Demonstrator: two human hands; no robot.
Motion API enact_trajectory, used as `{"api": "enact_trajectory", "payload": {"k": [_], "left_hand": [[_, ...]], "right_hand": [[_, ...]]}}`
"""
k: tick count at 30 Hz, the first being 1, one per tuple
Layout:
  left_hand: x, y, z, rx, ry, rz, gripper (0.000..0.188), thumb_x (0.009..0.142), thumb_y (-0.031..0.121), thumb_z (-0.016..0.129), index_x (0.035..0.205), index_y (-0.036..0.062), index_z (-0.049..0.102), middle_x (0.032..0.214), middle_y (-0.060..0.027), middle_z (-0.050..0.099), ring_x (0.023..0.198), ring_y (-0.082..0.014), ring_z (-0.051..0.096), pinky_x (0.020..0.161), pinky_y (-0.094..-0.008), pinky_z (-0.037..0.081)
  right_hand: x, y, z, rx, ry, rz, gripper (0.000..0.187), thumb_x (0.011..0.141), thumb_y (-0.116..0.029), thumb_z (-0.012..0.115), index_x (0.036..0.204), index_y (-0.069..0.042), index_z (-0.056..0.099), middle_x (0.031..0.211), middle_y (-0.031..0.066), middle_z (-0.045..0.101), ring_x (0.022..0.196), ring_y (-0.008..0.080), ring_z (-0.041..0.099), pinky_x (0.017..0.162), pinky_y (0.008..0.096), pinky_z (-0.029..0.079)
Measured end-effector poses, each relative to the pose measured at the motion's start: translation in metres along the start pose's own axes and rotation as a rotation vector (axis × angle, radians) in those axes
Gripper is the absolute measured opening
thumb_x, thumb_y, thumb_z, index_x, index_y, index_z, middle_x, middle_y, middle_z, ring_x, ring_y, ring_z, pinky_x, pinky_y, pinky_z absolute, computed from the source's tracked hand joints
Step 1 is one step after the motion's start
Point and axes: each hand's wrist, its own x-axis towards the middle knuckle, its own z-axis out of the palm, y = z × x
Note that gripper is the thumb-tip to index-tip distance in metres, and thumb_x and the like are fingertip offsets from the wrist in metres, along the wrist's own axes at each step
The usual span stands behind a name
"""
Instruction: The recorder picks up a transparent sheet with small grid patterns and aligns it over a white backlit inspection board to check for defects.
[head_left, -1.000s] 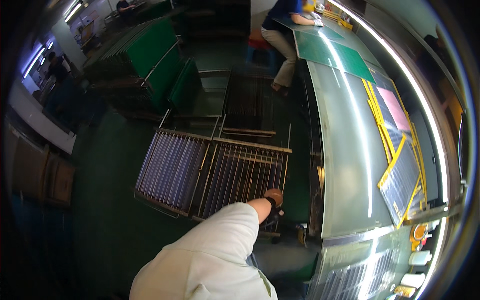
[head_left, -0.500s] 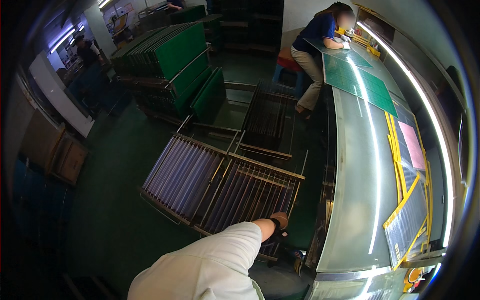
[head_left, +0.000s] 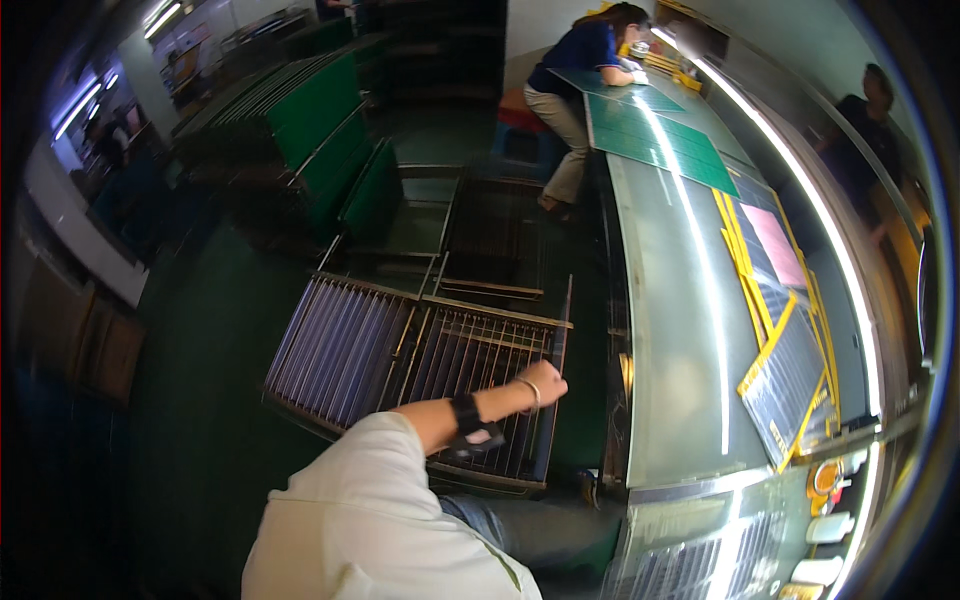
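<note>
I saw the left hand [head_left: 545, 384] with fingers curled at the right rack's [head_left: 500, 311] outer side; I couldn't tell whether it gripped anything. Panels [head_left: 335, 345] stood on edge in the adjoining left rack. Farther right, my view showed a bench [head_left: 675, 350], a co-worker [head_left: 575, 60] leaning over its green sheets [head_left: 660, 145].

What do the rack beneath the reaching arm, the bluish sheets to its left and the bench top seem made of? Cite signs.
Rack: probably metal, thin-barred with dull glints. Bluish sheets: smooth, faintly shiny, perhaps plastic or glass. Bench top: glossy, possibly glass, mirroring light brightly.
</note>
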Motion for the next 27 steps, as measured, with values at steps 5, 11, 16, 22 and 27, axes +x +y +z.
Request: {"api": "enact_trajectory", "payload": {"k": [5,11,16,22,27], "left_hand": [[-0.102,0.038,-0.131,-0.797,-0.087,0.265,0.024,0.086,0.018,0.056,0.073,-0.0005,0.063,0.055,-0.0024,0.054,0.042,-0.0074,0.044,0.038,-0.0208,0.031],[-0.167,0.059,-0.142,-0.964,-0.157,0.561,0.029,0.091,0.024,0.052,0.068,0.006,0.055,0.05,0.0023,0.045,0.035,-0.0042,0.035,0.032,-0.0195,0.024],[-0.196,0.057,-0.087,-0.917,-0.258,0.516,0.035,0.093,0.027,0.053,0.064,0.008,0.051,0.05,0.0023,0.042,0.038,-0.0041,0.034,0.033,-0.0202,0.024],[-0.2,0.049,-0.049,-0.81,-0.434,0.494,0.035,0.095,0.026,0.05,0.066,0.0059,0.053,0.052,0.0011,0.046,0.041,-0.0042,0.037,0.036,-0.0197,0.027],[-0.194,0.054,-0.029,-0.719,-0.663,0.459,0.029,0.095,0.023,0.049,0.079,0.0011,0.059,0.066,-0.0038,0.056,0.057,-0.0089,0.052,0.05,-0.0222,0.041]], "right_hand": [[0.016,-0.029,0.008,0.229,-0.041,-0.141,0.044,0.093,-0.024,0.049,0.13,-0.002,0.037,0.123,0.0158,0.05,0.112,0.0264,0.051,0.093,0.0399,0.042],[0.021,-0.081,0.007,0.945,-0.276,-0.503,0.046,0.093,-0.022,0.049,0.132,-0.001,0.034,0.125,0.0145,0.048,0.113,0.025,0.05,0.094,0.0403,0.041],[0.005,-0.103,0.014,1.251,-0.243,-0.692,0.045,0.094,-0.019,0.047,0.133,-0.001,0.033,0.125,0.0129,0.047,0.113,0.0242,0.05,0.094,0.0407,0.041],[-0.001,-0.08,0.012,1.293,-0.008,-0.7,0.04,0.094,-0.012,0.044,0.132,-0.002,0.035,0.122,0.011,0.049,0.11,0.0245,0.051,0.092,0.0397,0.042],[-0.013,-0.049,0.007,1.301,0.083,-0.71,0.035,0.093,-0.01,0.048,0.127,-0.003,0.042,0.122,0.0089,0.051,0.109,0.023,0.054,0.093,0.0407,0.043]]}}
